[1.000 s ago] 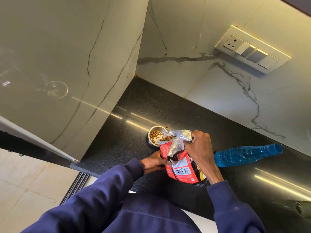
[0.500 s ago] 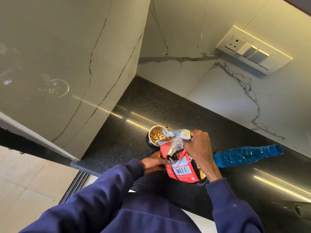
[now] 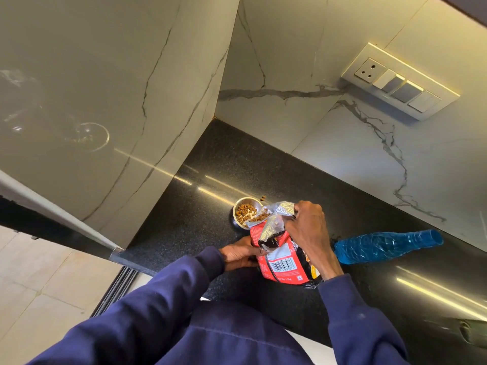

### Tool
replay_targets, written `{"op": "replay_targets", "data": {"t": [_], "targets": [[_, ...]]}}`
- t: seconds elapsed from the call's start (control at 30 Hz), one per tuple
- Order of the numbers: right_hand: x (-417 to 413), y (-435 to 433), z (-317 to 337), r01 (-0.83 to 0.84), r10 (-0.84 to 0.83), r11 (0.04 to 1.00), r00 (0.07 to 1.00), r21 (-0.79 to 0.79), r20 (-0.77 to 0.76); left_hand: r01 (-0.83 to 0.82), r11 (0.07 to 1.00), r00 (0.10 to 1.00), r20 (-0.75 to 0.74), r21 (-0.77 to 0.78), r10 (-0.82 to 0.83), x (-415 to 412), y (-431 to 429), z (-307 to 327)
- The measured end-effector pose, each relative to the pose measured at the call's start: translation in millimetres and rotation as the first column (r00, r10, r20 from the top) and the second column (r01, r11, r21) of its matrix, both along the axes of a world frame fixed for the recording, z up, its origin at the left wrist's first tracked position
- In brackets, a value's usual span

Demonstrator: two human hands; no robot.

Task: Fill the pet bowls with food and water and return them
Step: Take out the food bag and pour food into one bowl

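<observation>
Gripping the red bag [image 3: 280, 255] from both sides, the person has it tipped toward the bowl [image 3: 246, 210], mouth down and forward. The right hand [image 3: 307, 229] is closed around the bag's upper edge, fingers curled tight into the crumpled silver lining [image 3: 276, 216] at the opening, knuckles up, wrist rising out of a navy sleeve [image 3: 361, 325]. The left hand [image 3: 241, 255] sits lower, on the bag's left side, fingers wrapped partway round the red panel, thumb side toward the camera; how far its fingertips reach behind the bag cannot be seen. Both hands have the bag, nothing else.

Kibble [image 3: 257, 218] lies at the lip of the foil, spilling right over the bowl's near rim. The bowl, small and steel, stands on the black counter [image 3: 200, 206] just beyond the bag, touching or nearly touching the foil, and there is a loose layer of brown pieces inside with pale bottom showing through. A couple of stray pieces [image 3: 263, 198] rest on the counter just past the far rim.

Off to the right, a blue bottle [image 3: 387, 246] lies on its side on the counter, near the right wrist but apart from it. Its open neck points away to the right. A barcode shows on the bag's facing panel. A switch plate [image 3: 400, 81] sits on the marble wall above.
</observation>
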State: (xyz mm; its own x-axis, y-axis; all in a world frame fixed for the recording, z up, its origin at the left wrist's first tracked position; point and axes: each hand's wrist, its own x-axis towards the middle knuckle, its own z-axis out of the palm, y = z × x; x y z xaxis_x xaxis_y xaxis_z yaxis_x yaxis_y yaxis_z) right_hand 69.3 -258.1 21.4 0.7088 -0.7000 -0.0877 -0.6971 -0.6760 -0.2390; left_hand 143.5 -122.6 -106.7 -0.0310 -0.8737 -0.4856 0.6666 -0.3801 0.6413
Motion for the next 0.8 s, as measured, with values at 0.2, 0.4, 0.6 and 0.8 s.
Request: {"op": "replay_targets", "data": {"t": [0.2, 0.4, 0.6, 0.8], "targets": [[2.4, 0.4, -0.4, 0.002, -0.002, 1.0, 1.0, 0.003, 0.005, 0.017, 0.999, 1.0, -0.024, -0.034, -0.018, 2.7, -1.4, -1.8], [3.4, 0.9, 1.0, -0.009, 0.009, 1.0, 1.0, 0.003, -0.008, 0.012, 0.999, 0.999, -0.032, -0.039, -0.013, 1.0, -1.7, -5.0], [-1.8, 2.1, 4.4, -0.003, 0.003, 1.0, 1.0, 0.001, 0.01, 0.039, 0.999, 0.999, 0.003, -0.036, -0.039, 1.3, -1.1, 2.1], [-24.9, 1.9, 9.9, -0.006, 0.005, 1.0, 0.996, 0.004, 0.093, 0.028, 0.998, 0.995, 0.099, -0.062, -0.021, -7.7, -2.4, 5.2]]}}
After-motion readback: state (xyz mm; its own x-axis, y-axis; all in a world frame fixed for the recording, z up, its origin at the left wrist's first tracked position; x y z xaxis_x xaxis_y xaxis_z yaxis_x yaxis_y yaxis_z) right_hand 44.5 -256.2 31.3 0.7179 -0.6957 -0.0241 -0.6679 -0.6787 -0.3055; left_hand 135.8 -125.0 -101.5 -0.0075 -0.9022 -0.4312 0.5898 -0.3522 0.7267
